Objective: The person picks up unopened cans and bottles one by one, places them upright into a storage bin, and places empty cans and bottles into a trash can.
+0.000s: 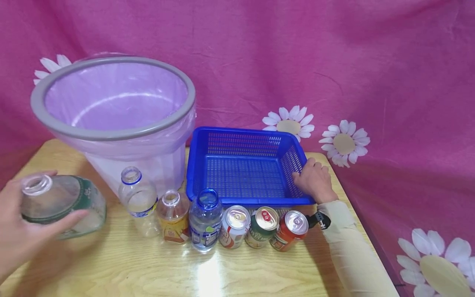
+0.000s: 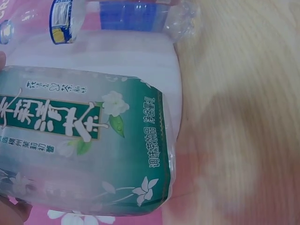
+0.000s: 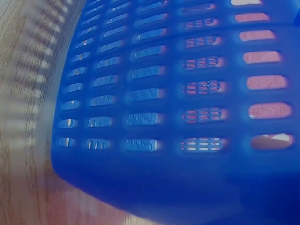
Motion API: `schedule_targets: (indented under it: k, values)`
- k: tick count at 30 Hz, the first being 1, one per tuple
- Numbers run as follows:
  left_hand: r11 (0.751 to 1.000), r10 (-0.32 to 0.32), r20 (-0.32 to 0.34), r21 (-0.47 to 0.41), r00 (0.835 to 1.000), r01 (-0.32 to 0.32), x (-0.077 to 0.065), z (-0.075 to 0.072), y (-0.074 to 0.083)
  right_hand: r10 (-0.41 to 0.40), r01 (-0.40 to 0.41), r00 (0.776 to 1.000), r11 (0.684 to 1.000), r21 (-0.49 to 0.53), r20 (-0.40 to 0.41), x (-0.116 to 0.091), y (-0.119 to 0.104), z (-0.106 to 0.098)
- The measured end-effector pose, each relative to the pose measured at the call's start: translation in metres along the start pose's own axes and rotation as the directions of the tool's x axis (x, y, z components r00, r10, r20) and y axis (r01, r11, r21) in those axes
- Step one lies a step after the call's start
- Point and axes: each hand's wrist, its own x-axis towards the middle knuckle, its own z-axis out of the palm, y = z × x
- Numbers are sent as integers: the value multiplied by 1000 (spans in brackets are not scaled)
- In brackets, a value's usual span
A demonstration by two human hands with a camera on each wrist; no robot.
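My left hand (image 1: 20, 243) grips a large clear bottle with a green label (image 1: 87, 198), thumb on the near side and fingers round the far side. The bottle is tilted, its open neck towards the upper left; the left wrist view shows its printed label (image 2: 65, 119) close up. Whether its base touches the table cannot be told. At the right, my right hand (image 1: 315, 179) holds the right rim of a blue plastic basket (image 1: 256, 201), fingers over the edge. Its slotted side wall (image 3: 147, 93) fills the right wrist view, where the hand itself is hidden.
A bin (image 1: 111, 134) with a purple liner stands at the back left. Before it and the basket runs a row: a clear bottle (image 1: 139, 202), an orange-labelled bottle (image 1: 174, 227), a blue-rimmed bottle (image 1: 205, 227), a white can (image 1: 234, 231), a green can (image 1: 261, 231), a red can (image 1: 289, 233).
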Motion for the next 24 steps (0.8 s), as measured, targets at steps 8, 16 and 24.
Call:
schedule_targets:
  k: [8, 16, 24]
  values:
    - [996, -18, -41, 82, 999, 22, 6, -4, 1, -17, 17, 1000, 1000, -11, -19, 0, -1, -1]
    - [999, -8, -42, 39, 999, 10, 17, -6, -1, -9, 9, 1000, 1000, -13, -14, 1, -1, 0]
    - [998, -53, -52, -33, 997, 52, 26, -12, -6, 2, -2, 1000, 1000, -4, -9, 1, -1, 0]
